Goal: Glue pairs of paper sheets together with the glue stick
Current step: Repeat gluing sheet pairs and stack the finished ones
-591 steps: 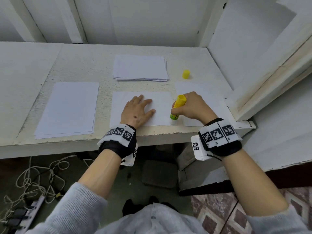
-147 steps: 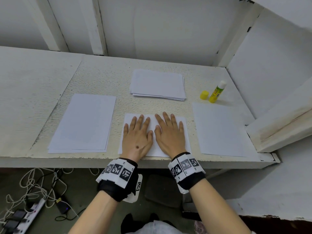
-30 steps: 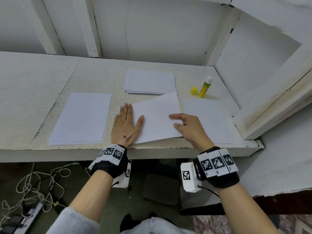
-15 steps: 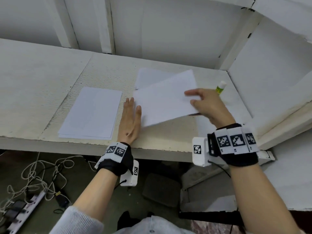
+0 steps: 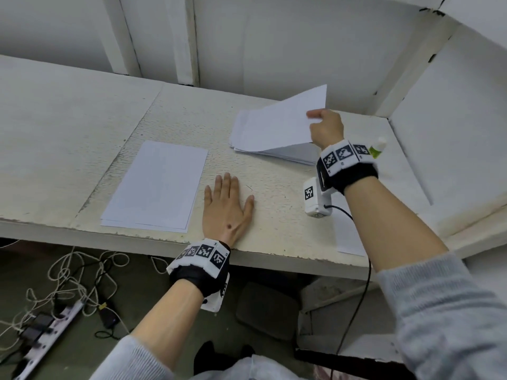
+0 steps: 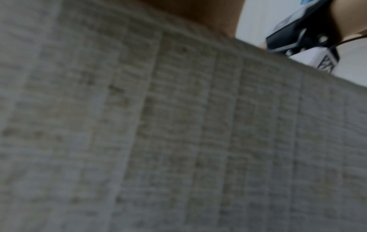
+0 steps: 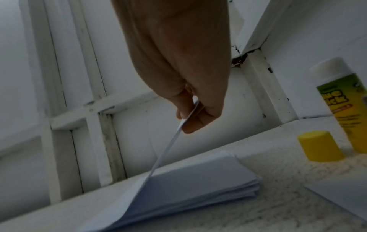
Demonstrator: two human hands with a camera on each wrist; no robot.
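Our right hand pinches the glued sheet by its right edge, tilted, its lower edge on the paper stack near the tabletop's back edge. The uncapped glue stick and its yellow cap stand towards the back right corner. Our left hand lies flat, fingers straight, by the front edge, beside another pile.

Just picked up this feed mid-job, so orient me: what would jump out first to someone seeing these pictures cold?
First, the right hand at the back of the desk, pinching a tilted paper sheet whose low edge meets the paper stack. Next, the left hand lying flat on the bare desk near the front edge, beside another pile of sheets. Right of the stack stands the open glue stick with its yellow cap beside it.
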